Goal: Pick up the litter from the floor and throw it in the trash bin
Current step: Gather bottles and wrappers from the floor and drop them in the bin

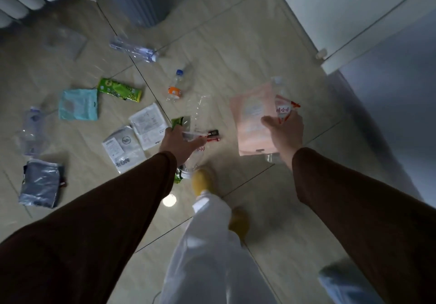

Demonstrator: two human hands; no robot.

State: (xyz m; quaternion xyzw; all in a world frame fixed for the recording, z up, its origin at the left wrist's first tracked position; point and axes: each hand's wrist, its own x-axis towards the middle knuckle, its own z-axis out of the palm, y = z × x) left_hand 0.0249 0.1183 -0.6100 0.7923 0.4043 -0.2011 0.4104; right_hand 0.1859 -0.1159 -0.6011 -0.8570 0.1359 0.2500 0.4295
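Head view looks down along two brown-sleeved arms stretched forward over a tiled floor (236,51). Left hand (180,142) has its fingers curled around a clear plastic bottle (195,124) together with a green wrapper (177,122); a red and black packet (213,135) shows just past the fingertips, and whether it is held cannot be told. Right hand (284,130) grips a red-labelled bottle (282,107) and a pink pouch (253,119), fingers closed on both. Loose litter lies to the left: white sachets (134,138), a teal pouch (79,107), a silver bag (41,183). The grey trash bin (141,6) stands at the top, its rim cut off by the frame. Motion blur smears most labels.
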